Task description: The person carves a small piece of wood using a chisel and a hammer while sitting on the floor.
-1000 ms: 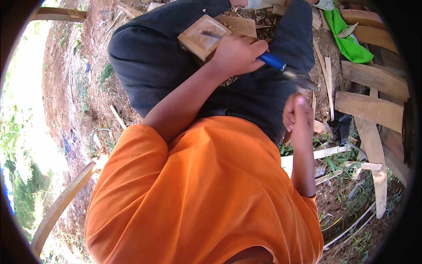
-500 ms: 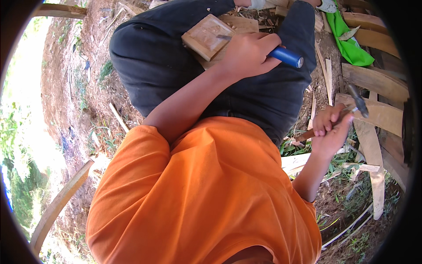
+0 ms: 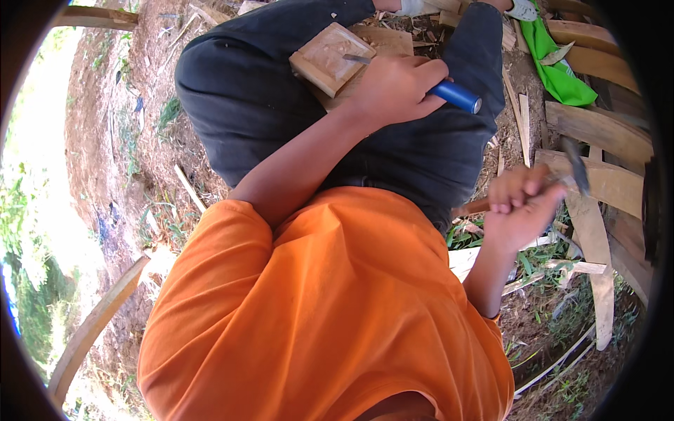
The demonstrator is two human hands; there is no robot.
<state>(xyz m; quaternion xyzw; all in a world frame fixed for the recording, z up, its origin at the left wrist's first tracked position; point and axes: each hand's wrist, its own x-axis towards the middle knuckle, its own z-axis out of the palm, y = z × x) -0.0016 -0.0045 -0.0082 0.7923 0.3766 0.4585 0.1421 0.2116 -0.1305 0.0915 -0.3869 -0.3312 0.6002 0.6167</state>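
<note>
My left hand (image 3: 400,88) is closed round a chisel (image 3: 456,96) with a blue handle. Its metal blade reaches onto a square wooden block (image 3: 323,78) that has a shallow recess cut in its top. The block rests between my legs on a flat board (image 3: 386,41). Off to the right, my right hand (image 3: 519,203) grips a hammer (image 3: 472,207) by its wooden handle, somewhat smeared by motion. The dark hammer head sticks out past the thumb, apart from the chisel.
Curved wooden slats (image 3: 600,130) line the right side. A bright green cloth or bag (image 3: 554,67) lies at the upper right. Wood offcuts (image 3: 524,130) and shavings are scattered on the dirt ground. A curved wooden piece (image 3: 98,326) stands at the lower left.
My right hand has shifted slightly, and the hammer's handle end has swung left and up a little. The chisel's handle end has dipped slightly; the block has stayed in place.
</note>
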